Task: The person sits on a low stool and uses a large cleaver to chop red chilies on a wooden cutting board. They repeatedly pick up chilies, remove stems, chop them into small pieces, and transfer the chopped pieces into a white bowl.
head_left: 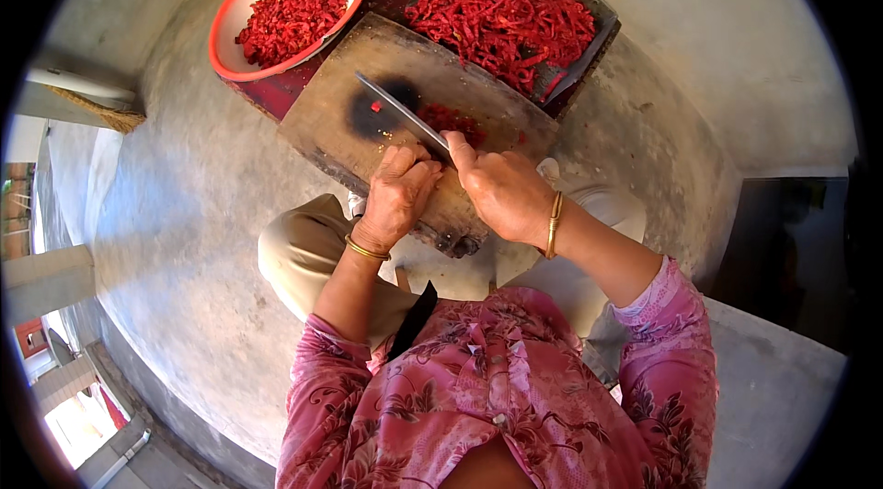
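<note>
Legible text, labels, brands, numbers, signs: none readable in this view.

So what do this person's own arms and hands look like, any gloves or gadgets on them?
No gloves or cables show: the left hand and right hand are bare. Each wrist wears gold-coloured jewellery, a left bangle and a right bangle. The pink left sleeve and right sleeve carry darker floral prints.
</note>
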A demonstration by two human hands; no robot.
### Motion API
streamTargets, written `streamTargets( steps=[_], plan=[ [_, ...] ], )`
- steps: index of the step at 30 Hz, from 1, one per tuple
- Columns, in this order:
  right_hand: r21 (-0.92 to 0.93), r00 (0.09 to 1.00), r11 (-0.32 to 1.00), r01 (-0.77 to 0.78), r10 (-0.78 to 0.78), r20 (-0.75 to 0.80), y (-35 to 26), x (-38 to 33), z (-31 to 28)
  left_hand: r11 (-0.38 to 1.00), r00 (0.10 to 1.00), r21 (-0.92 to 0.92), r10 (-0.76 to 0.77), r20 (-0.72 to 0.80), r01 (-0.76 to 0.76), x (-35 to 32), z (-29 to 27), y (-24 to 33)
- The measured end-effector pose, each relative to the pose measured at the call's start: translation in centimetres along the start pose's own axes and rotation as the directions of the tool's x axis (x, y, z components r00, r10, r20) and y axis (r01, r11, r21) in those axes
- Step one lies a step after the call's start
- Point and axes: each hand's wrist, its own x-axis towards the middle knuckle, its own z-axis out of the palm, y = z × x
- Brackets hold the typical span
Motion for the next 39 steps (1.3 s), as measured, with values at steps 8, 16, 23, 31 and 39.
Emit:
streamTargets(
  steps=[8,16,23,31,39],
  plan=[
    [0.142,0.963,0.983,0.120,-0.081,-0.256,2.6,-1.8,0.4,0.998,0.998,-0.019,-0.063,-0.028,0.063,-0.4,0.1,0.0],
    [0.106,0.996,0.992,0.073,-0.067,-0.066,0.3,-6.1,-1.6,0.999,0.999,0.027,-0.034,-0.042,0.036,-0.4,0.0,-0.1],
    [0.098,0.997,0.995,0.006,-0.014,0.080,0.3,-4.1,-2.6,0.999,0.998,0.033,-0.036,-0.057,0.037,-0.4,0.4,-0.6],
    [-0.045,0.998,0.998,0.051,-0.050,0.034,-3.1,1.9,-1.3,0.999,0.998,0.019,-0.026,-0.050,0.027,-0.8,0.2,-0.6],
    [0.100,0.968,0.988,0.121,-0.096,-0.231,1.9,0.3,1.5,1.000,0.999,0.005,-0.020,-0.037,0.021,-0.8,0.2,-0.1]
  ],
)
